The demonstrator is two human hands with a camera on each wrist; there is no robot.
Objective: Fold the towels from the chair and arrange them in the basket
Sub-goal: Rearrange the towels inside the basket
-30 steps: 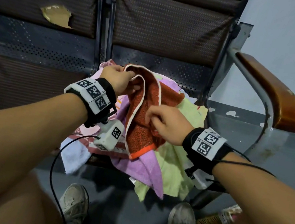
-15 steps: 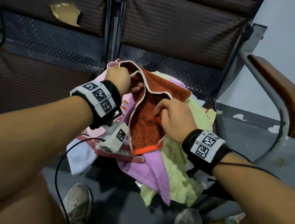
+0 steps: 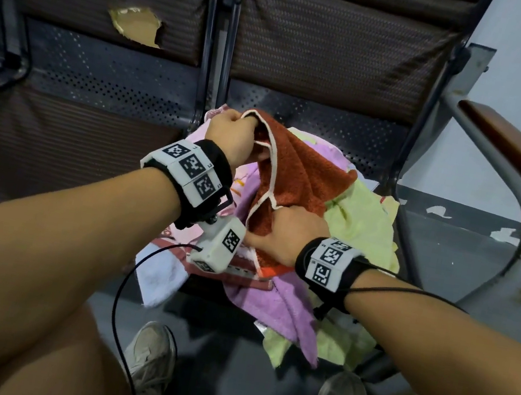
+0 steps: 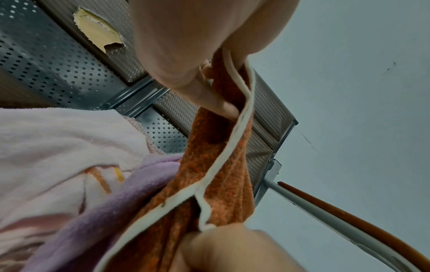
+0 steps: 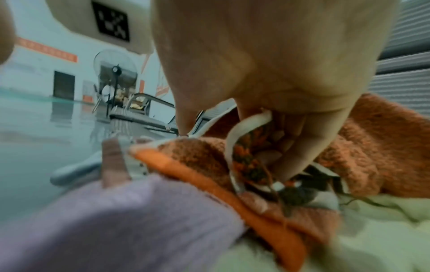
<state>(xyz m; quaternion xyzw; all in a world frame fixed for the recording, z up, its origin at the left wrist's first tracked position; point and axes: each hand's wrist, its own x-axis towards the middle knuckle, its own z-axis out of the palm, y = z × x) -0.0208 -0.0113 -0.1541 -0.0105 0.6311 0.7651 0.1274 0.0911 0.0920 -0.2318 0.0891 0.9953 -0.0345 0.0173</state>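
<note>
The task looks barely begun. The towels still lie in a loose heap on the chair (image 3: 381, 138) seat: a purple towel (image 3: 282, 302) hangs off the seat's front edge, a green towel (image 3: 366, 223) spreads toward the armrest side, and a pink towel (image 3: 218, 190) lies on the seat's other side. None of them is folded, and no basket shows in any view, so folding and arranging seem to remain for every towel.

The orange towel (image 3: 304, 177) is the one in hand, lifted partly off the heap near the chair's backrest. The left hand (image 3: 231, 136) pinches its white-trimmed edge at the top, fingers curled round the trim; the left wrist view shows the cloth hanging down from that pinch. The right hand (image 3: 284, 233) grips the same trim lower down, nearer the seat's front edge, with thumb and fingers closed on it. The towel drapes between the two grips, its lower part still touching the heap.
</note>
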